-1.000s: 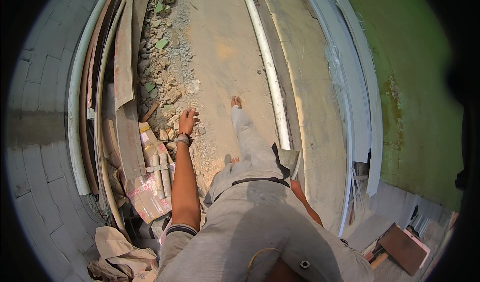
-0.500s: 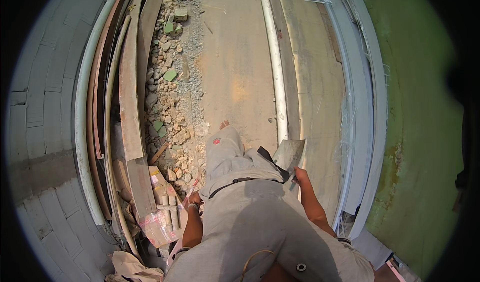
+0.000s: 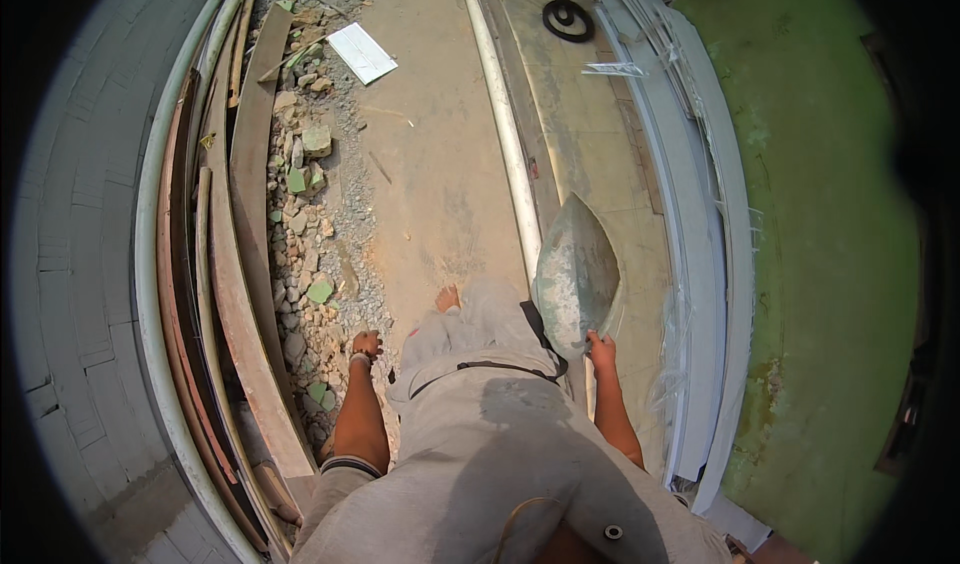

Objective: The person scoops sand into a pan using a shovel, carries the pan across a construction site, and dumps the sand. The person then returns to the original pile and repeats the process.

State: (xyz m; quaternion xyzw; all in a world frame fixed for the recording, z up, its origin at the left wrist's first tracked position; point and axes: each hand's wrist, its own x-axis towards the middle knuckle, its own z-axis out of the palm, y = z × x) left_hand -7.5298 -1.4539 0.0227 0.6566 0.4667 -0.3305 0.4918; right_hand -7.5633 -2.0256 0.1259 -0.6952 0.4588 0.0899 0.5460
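Observation:
My right hand (image 3: 600, 352) is closed on the near edge of a shallow, pointed, grey-green scoop-like pan (image 3: 577, 279) with pale cement-like stains. The pan hangs in front of me to the right, tilted so that its worn face and its darker, shaded hollow both show. My left hand (image 3: 367, 344) hangs at my left side over the rubble (image 3: 310, 234), apart from it. Its fingers are loosely bent, with nothing visible in them. A band circles the left wrist. My foot (image 3: 447, 298) shows ahead on the bare concrete path (image 3: 440, 164).
Long boards (image 3: 262, 114) and a pale pipe (image 3: 148, 264) lie along the grey block wall (image 3: 80, 244). A white pipe (image 3: 505, 124) runs along the path. White panels (image 3: 690, 214) line the green wall (image 3: 800, 214). Ahead lie a white sheet (image 3: 362, 52) and a black coiled object (image 3: 568, 14).
I have moved forward along the path. The pan has swung ahead and turned, showing more of its hollow. My left hand has swung forward, away from the cardboard and the red-and-white strip beside it.

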